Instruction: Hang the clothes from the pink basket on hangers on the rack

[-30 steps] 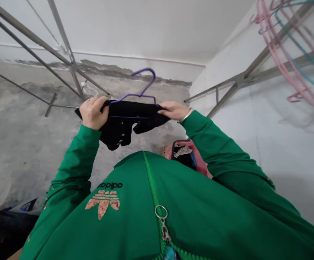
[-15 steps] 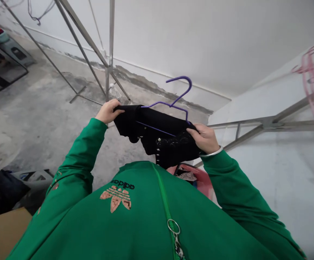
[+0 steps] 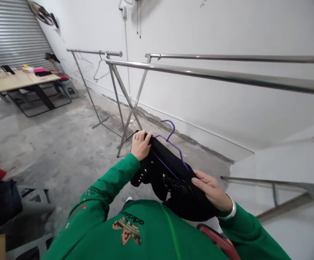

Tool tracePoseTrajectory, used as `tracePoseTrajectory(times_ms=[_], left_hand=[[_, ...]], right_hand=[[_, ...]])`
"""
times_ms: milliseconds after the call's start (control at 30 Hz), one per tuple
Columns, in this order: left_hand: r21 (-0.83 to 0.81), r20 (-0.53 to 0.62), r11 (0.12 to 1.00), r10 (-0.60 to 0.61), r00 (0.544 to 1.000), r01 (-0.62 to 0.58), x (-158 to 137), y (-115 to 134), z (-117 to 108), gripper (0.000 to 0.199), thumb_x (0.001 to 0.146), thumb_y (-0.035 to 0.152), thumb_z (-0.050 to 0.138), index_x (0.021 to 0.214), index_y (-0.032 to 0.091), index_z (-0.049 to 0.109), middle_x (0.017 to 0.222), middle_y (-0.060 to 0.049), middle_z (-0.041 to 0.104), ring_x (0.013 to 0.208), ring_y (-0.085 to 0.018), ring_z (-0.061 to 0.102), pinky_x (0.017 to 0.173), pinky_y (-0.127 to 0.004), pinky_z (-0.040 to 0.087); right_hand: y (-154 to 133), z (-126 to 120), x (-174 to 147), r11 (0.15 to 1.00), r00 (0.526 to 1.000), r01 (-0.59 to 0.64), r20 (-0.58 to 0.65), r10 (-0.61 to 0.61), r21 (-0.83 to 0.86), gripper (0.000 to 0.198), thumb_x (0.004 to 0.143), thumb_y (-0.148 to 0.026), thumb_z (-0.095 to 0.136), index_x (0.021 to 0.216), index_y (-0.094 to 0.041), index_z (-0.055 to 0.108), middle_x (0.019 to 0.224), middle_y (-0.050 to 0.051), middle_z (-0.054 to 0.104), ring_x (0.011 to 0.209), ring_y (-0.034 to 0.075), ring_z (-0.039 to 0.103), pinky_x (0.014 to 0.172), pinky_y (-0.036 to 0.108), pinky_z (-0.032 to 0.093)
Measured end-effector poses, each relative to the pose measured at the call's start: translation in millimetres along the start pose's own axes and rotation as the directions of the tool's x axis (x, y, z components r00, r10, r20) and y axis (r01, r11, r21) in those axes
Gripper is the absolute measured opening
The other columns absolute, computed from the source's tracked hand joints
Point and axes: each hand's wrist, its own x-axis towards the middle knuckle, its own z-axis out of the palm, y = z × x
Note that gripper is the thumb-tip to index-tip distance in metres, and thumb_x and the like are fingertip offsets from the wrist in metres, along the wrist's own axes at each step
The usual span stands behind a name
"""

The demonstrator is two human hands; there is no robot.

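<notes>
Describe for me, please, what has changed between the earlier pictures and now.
The view has swung up and left, bringing the top rails and wooden tabletop into sight. In the picture, the black garment now sits lower and further right, slanting more steeply. The left hand and right hand still hold it; the purple hanger remains inside.

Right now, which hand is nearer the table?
Left. The table stands to the far left; the left hand holds the garment at the end closer to it, while the right hand holds the other end.
</notes>
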Motion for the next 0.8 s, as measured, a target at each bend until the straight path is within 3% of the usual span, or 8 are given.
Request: tracePoseTrajectory(times_ms=[67, 133, 233, 300, 433, 533, 700, 800], left_hand=[[0.047, -0.026, 0.988, -0.143, 0.989, 0.144, 8, -3, 12, 0.057, 0.081, 0.018, 0.053, 0.138, 0.016, 0.043, 0.130, -0.019, 0.044, 0.124, -0.033, 0.041, 0.102, -0.049, 0.035], [0.060, -0.016, 0.979, -0.194, 0.981, 0.194, 21, -16, 16, 0.056, 0.083, 0.012, 0.047, 0.138, 0.017, 0.042, 0.129, -0.020, 0.045, 0.120, -0.032, 0.044, 0.097, -0.048, 0.039], [0.050, 0.115, 0.996, -0.085, 0.990, 0.079, 35, -44, 5, 0.063, 0.080, 0.004, 0.043, 0.141, 0.019, 0.036, 0.132, -0.018, 0.042, 0.118, -0.029, 0.047, 0.095, -0.043, 0.044], [0.023, 0.247, 0.999, -0.029, 0.969, 0.025, 38, -65, -6, 0.068, 0.076, 0.000, 0.043, 0.141, 0.018, 0.035, 0.130, -0.017, 0.043, 0.113, -0.027, 0.052, 0.093, -0.039, 0.046], [0.014, 0.415, 0.998, -0.058, 0.908, 0.058, 38, -100, -21, 0.069, 0.074, -0.002, 0.046, 0.140, 0.016, 0.034, 0.121, -0.015, 0.050, 0.098, -0.024, 0.061, 0.090, -0.037, 0.048], [0.088, 0.357, 0.990, -0.134, 0.925, 0.110, 45, -115, -30, 0.060, 0.077, -0.001, 0.043, 0.134, 0.016, 0.040, 0.121, -0.015, 0.053, 0.101, -0.025, 0.061, 0.086, -0.036, 0.049], [0.264, 0.061, 0.947, -0.208, 0.976, 0.185, 65, -117, -55, 0.031, 0.088, 0.009, 0.033, 0.107, 0.016, 0.056, 0.113, -0.015, 0.056, 0.106, -0.028, 0.057, 0.078, -0.035, 0.049], [0.247, 0.093, 0.959, -0.169, 0.981, 0.142, 66, -117, -57, 0.024, 0.086, 0.012, 0.039, 0.102, 0.017, 0.057, 0.112, -0.013, 0.057, 0.105, -0.027, 0.057, 0.076, -0.033, 0.048]], right_hand=[[-7, 14, 9, 1.000, 1.000, -0.003, 0.013, 0.003, 0.019, 0.044, 0.078, -0.051, 0.068, 0.111, -0.023, 0.071, 0.102, 0.010, 0.073, 0.093, 0.026, 0.069, 0.083, 0.037, 0.056], [-9, 23, 19, 1.000, 1.000, 0.002, -0.017, -0.002, 0.015, 0.044, 0.078, -0.051, 0.068, 0.112, -0.023, 0.071, 0.101, 0.010, 0.073, 0.094, 0.027, 0.070, 0.082, 0.037, 0.057], [-5, 28, 36, 0.999, 0.991, 0.033, -0.127, -0.035, -0.021, 0.047, 0.075, -0.054, 0.070, 0.109, -0.022, 0.072, 0.098, 0.010, 0.074, 0.090, 0.027, 0.070, 0.080, 0.037, 0.058], [2, 29, 48, 0.997, 0.980, 0.057, -0.186, -0.067, -0.058, 0.048, 0.073, -0.056, 0.071, 0.107, -0.022, 0.073, 0.097, 0.010, 0.074, 0.089, 0.027, 0.070, 0.080, 0.037, 0.058], [11, 37, 64, 0.981, 0.968, 0.111, -0.206, -0.143, -0.158, 0.050, 0.074, -0.059, 0.068, 0.108, -0.022, 0.073, 0.103, 0.010, 0.073, 0.093, 0.026, 0.070, 0.086, 0.038, 0.057], [9, 48, 72, 0.961, 0.961, 0.163, -0.183, -0.205, -0.222, 0.051, 0.078, -0.060, 0.064, 0.110, -0.022, 0.072, 0.105, 0.010, 0.073, 0.095, 0.026, 0.069, 0.088, 0.039, 0.056], [1, 60, 83, 0.941, 0.949, 0.191, -0.191, -0.249, -0.279, 0.050, 0.080, -0.058, 0.062, 0.112, -0.021, 0.071, 0.105, 0.009, 0.073, 0.096, 0.026, 0.068, 0.089, 0.038, 0.055], [-4, 67, 92, 0.951, 0.940, 0.206, -0.223, -0.258, -0.231, 0.049, 0.079, -0.058, 0.063, 0.112, -0.023, 0.071, 0.106, 0.008, 0.072, 0.096, 0.025, 0.068, 0.090, 0.038, 0.054]])
